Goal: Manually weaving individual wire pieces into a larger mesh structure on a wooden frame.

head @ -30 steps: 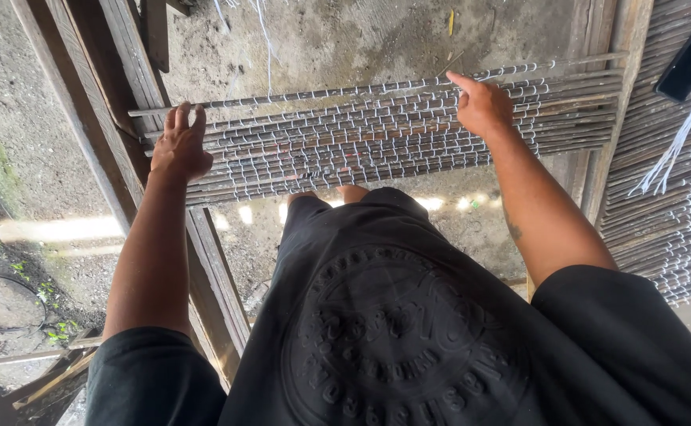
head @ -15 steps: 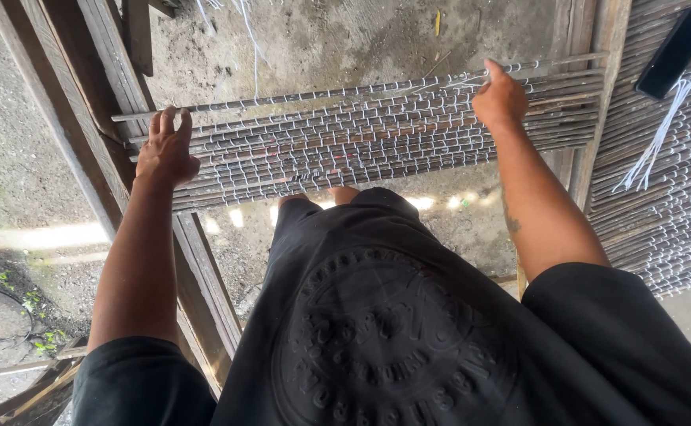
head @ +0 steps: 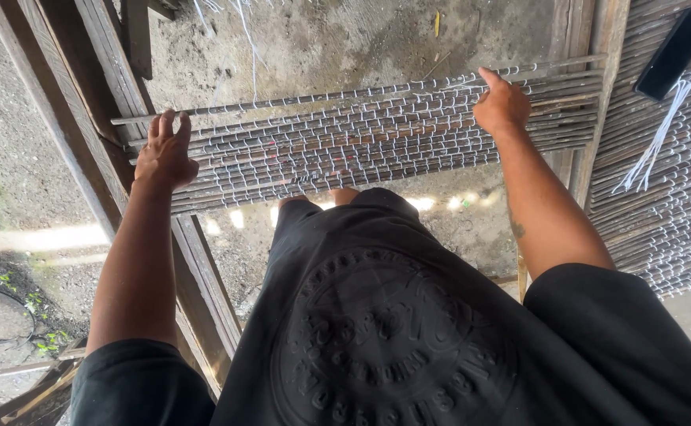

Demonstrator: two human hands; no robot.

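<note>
At the far left a slanted wooden beam [head: 101, 102] runs down the frame. The left hand [head: 164, 154] lies flat and open — fingers together, pointing away — on the near-left end of a mat of thin sticks bound with white cord [head: 345, 146], which spans between the beam and a wooden post [head: 590, 87]. The right hand [head: 501, 102] presses its far-right end, fingers curled onto the sticks (whether it grips one, I cannot tell). Further right, a dark phone [head: 674, 54] rests on a stack of finished mats [head: 669, 205].
</note>
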